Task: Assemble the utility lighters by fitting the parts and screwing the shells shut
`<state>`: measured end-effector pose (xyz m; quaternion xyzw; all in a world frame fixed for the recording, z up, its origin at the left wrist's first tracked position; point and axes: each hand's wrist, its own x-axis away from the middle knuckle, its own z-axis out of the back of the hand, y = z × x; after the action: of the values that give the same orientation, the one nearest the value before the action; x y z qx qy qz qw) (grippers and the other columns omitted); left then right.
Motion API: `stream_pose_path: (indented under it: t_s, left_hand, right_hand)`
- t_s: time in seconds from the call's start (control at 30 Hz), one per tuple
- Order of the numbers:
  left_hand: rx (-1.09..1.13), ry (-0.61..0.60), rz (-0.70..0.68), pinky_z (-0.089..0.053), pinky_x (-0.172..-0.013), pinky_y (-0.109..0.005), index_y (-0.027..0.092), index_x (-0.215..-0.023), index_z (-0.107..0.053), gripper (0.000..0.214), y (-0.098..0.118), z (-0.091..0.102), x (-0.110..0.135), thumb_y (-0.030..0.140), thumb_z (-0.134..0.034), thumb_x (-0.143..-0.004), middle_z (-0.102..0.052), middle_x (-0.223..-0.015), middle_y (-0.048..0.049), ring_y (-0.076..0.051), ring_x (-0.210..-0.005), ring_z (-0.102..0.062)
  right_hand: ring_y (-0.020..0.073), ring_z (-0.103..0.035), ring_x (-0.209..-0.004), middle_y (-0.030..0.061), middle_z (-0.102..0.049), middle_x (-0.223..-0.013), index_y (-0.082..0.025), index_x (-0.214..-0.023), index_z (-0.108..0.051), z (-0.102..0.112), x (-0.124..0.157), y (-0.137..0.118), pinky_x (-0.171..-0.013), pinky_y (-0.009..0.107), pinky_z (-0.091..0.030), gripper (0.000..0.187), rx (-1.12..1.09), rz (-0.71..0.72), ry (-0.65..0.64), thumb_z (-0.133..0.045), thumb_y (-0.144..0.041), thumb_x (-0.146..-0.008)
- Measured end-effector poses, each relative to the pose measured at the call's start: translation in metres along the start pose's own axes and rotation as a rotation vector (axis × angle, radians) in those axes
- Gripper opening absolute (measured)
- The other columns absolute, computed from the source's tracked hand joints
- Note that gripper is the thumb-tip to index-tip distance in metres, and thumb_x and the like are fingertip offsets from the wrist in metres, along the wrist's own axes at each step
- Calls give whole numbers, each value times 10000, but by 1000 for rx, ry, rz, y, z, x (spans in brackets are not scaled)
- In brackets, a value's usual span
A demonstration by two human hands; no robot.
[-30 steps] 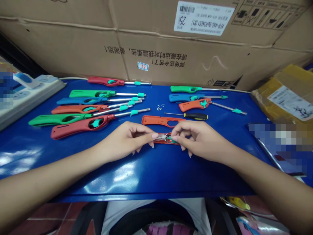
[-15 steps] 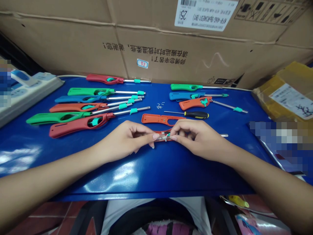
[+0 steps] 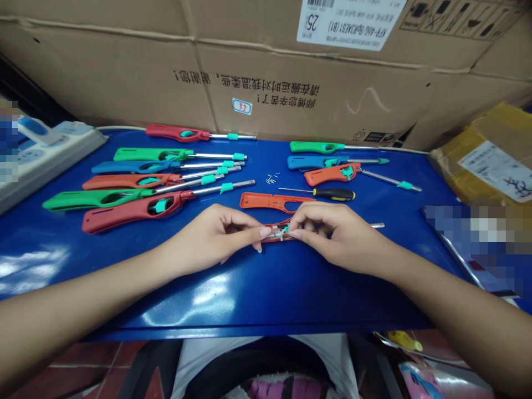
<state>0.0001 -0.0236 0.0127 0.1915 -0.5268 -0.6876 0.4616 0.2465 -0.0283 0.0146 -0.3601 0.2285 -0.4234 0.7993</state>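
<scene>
An opened orange lighter body [image 3: 277, 231] lies on the blue table [image 3: 266, 288] between my hands. My left hand [image 3: 216, 235] pinches its left part with thumb and fingers closed. Fingertips of my right hand [image 3: 336, 233] are pressed together on the small metal and teal pieces at the lighter's middle. The lighter's metal tube tip [image 3: 376, 225] pokes out to the right of my right hand. A loose orange shell half [image 3: 272, 201] lies just behind my hands. A black-handled screwdriver [image 3: 328, 194] rests behind that.
Several long stick lighters in green, blue, orange and red [image 3: 137, 188] lie at the left, three more [image 3: 332, 163] at the back right. Tiny screws [image 3: 272, 179] sit mid-table. Cardboard boxes [image 3: 266, 72] wall the back; a white power strip [image 3: 45, 155] lies left, a yellow parcel [image 3: 486, 160] right.
My right fingertips have slid left along the lighter body toward my left hand, uncovering the metal tube tip on the right. The left hand has barely moved.
</scene>
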Motion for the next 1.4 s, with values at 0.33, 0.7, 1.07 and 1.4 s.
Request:
stream_pose_path:
  t_s: [0.33,0.7,1.07,1.4]
  left_hand:
    - [46,-21,64,-240,-379,-190,166,-832,-815,377,-1,2,0,516,-686,-878,-576,-506,19,-60,-392,-367]
    - [25,-23,57,-239,-365,-177,158,-871,-821,396,-6,3,-1,527,-677,-886,-592,-520,2,-59,-386,-368]
    - [38,-26,59,-240,-359,-163,147,-886,-825,384,-6,3,-1,503,-681,-887,-617,-534,-7,-52,-382,-368]
    - [44,-16,56,-242,-346,-162,173,-886,-838,327,-5,2,-1,471,-706,-881,-631,-544,10,-45,-377,-367]
  right_hand:
    - [98,-560,-646,5,-649,-835,-186,-900,-693,0,2,0,-573,236,-432,96,-2,-4,-15,-609,-185,-946]
    - [95,-551,-628,0,-641,-814,-183,-889,-689,-2,2,1,-557,230,-428,105,2,-12,-4,-598,-169,-940]
    - [99,-553,-628,3,-639,-818,-187,-899,-690,-3,3,2,-550,235,-431,100,0,-30,6,-602,-197,-946]
    - [93,-561,-623,7,-666,-825,-176,-907,-707,-4,2,4,-564,240,-426,105,30,18,14,-610,-181,-946]
